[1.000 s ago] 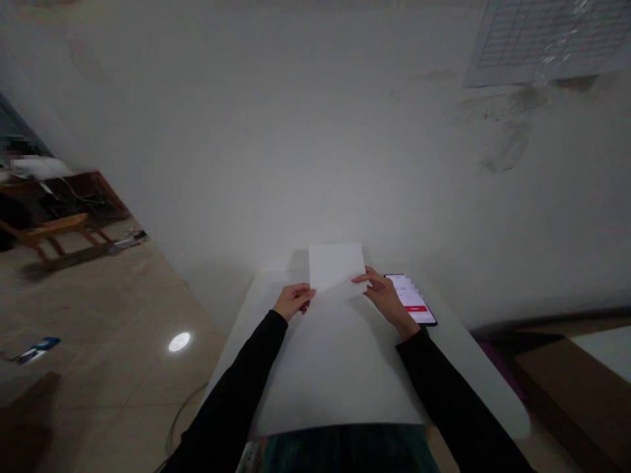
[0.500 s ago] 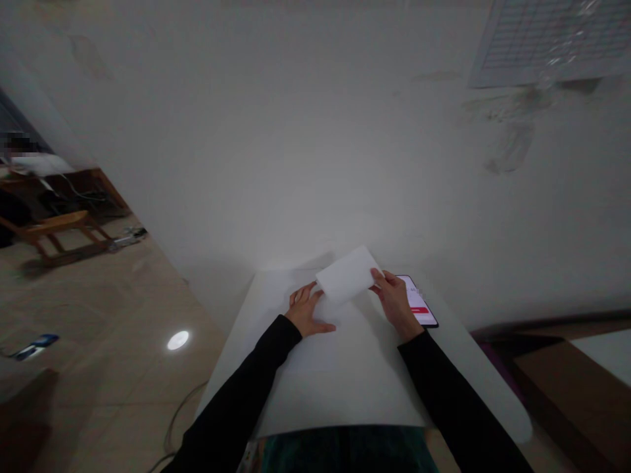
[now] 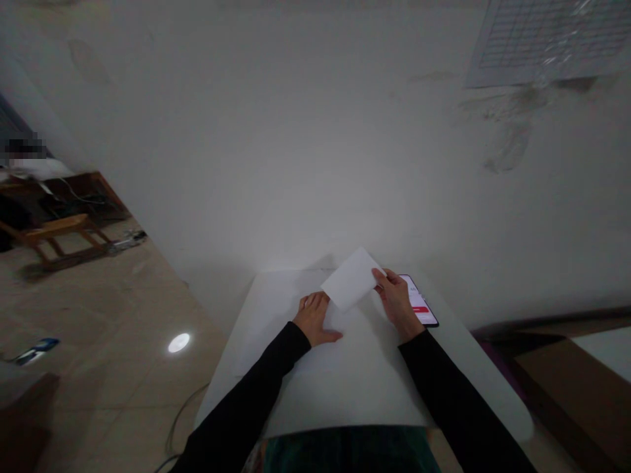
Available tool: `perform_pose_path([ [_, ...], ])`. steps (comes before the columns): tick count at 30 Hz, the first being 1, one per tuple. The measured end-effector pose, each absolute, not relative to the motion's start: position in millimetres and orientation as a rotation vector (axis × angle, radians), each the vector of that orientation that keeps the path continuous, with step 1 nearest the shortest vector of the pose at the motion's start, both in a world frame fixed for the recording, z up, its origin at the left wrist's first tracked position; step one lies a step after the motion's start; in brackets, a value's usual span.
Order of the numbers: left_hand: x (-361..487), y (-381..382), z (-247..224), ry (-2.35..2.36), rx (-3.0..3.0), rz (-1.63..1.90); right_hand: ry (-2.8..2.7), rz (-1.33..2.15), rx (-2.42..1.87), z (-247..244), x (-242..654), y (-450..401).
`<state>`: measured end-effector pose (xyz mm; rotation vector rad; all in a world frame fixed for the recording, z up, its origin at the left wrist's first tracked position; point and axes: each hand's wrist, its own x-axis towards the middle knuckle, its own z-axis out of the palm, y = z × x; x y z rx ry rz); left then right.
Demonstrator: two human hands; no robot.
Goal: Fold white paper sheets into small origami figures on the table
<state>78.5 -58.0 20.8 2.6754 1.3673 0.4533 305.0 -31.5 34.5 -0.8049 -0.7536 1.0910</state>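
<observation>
A small white folded paper (image 3: pixel 351 278) is held up at its right corner between the thumb and fingers of my right hand (image 3: pixel 394 301). Close to its lower left corner is my left hand (image 3: pixel 315 320), palm down over the table, thumb spread away from the fingers. A larger white sheet (image 3: pixel 269 312) lies flat on the white table (image 3: pixel 355 401), partly under my left hand and forearm. Beside my right hand, a phone (image 3: pixel 419 307) with a lit screen lies on the table, its left part hidden by the hand.
The wall (image 3: pixel 296 144) rises right behind the table, with a gridded sheet (image 3: pixel 547 39) taped at upper right. A cardboard box (image 3: pixel 572 387) stands at right. On the left are a wooden chair (image 3: pixel 59 230), a person at a desk, and a cable (image 3: pixel 180 410) on the floor.
My left hand has moved slightly right and down onto the sheet, its fingers closer together. The small paper has tilted more, its left corner lower; my right hand still holds it.
</observation>
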Motion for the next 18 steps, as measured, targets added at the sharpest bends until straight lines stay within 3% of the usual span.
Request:
perform_pose_path([
  [9, 109.3, -65.7, 20.1, 1.298, 2.866, 0.196, -0.735, 1.094, -0.850, 32.8, 307.4, -30.6],
  [18, 88.3, -58.9, 18.5, 0.973, 2.719, 0.340, -0.762, 1.115, -0.848, 32.3, 308.1, -31.1],
])
